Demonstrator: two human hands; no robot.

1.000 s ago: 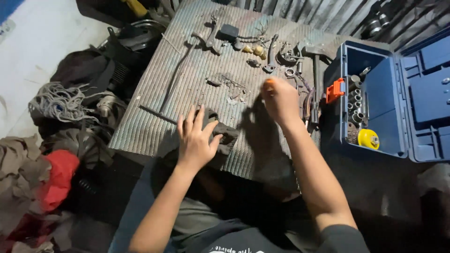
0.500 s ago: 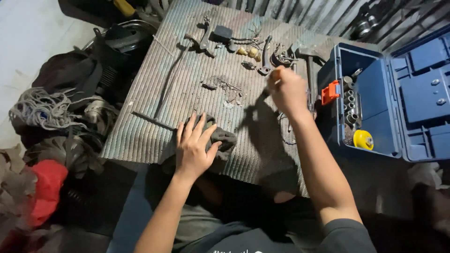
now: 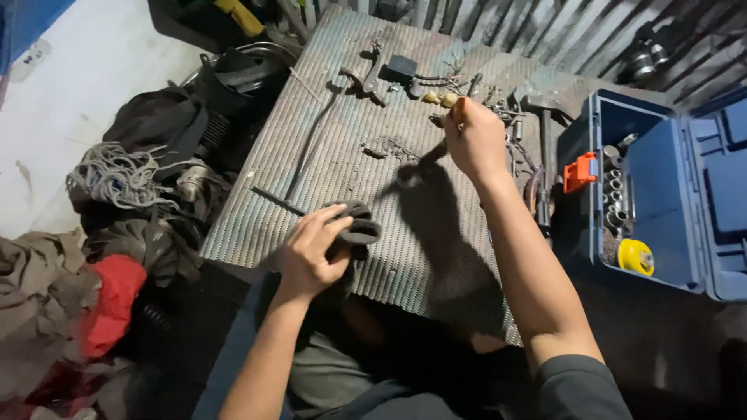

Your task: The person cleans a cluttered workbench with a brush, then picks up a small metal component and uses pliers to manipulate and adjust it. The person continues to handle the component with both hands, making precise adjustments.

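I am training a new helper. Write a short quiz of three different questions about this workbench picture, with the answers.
1. True or false: the left hand rests on a dark ring-shaped part.
2. The open blue toolbox lies on which side of the ridged metal sheet? A) left B) right
3. Fill in: the round yellow thing lies inside the ____.

Key: 1 true. 2 B. 3 toolbox. The right hand is closed on a small tool that is too hidden to identify.

Right hand contents hidden (grip)
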